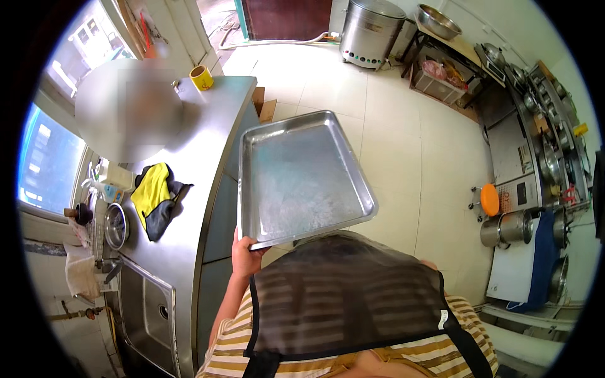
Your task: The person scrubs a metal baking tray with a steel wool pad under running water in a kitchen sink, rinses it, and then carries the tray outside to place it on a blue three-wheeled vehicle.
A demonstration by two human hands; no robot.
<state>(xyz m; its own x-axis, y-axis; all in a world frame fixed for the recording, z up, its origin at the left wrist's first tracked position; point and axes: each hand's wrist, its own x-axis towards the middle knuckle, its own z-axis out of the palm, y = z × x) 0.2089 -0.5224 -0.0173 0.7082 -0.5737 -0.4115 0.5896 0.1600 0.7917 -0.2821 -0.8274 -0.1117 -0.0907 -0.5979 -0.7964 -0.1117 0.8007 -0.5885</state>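
Observation:
My left hand (246, 257) grips the near left corner of a rectangular metal tray (302, 175), thumb over the rim. Nothing lies in the tray, and its inner surface looks wet or smeared. It hangs in front of me above the tiled floor, just right of the stainless steel counter (198, 137). My right hand is out of view; only a bit of skin shows past the right edge of my dark sheer apron (340, 302). A yellow and grey cloth (158, 198) lies crumpled on the counter, left of the tray.
The counter also bears a tape roll (202, 78), a metal bowl (116, 227), a spray bottle (108, 191) and a sink (144, 312). An orange stool (489, 200) and a steel drum-shaped cooker (371, 33) stand on the floor. Pots line the right wall. A blurred patch covers the upper left.

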